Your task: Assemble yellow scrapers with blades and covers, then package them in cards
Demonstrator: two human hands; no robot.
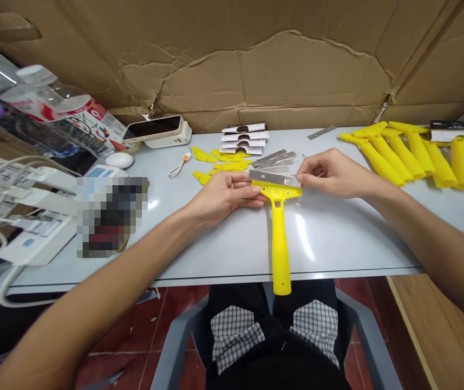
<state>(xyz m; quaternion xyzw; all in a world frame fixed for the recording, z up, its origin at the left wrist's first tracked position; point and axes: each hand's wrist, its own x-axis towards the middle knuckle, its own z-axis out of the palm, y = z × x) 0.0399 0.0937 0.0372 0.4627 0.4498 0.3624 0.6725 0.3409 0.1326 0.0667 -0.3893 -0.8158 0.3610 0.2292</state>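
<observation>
Brown cardboard (317,70) stands along the far edge of the pale tabletop (337,233). Yellow handles (414,154) lie grouped toward the far right corner; a black-and-white box (459,132) sits on some of them. Near the left edge: a clear bottle (73,114) with a red-and-white label, tilted.

Yellow scraper (281,244): at the middle of the near edge, head toward the far edge, handle end projecting past the near edge. Left hand (226,195): closed on the left end of the scraper head, thumb above, fingers spread slightly beneath. Right hand (333,173): thumb and index tips pinched together at the head's right end; cannot tell whether a small part is between them.

Phone (154,129): on a white device, far edge, left of centre. Stacked small cartons (243,139): far edge, middle. Yellow plates (232,162) lie around their near side. Metal blade (274,177): lies across the scraper head. Loose blades (276,160) overlap just beyond it.
</observation>
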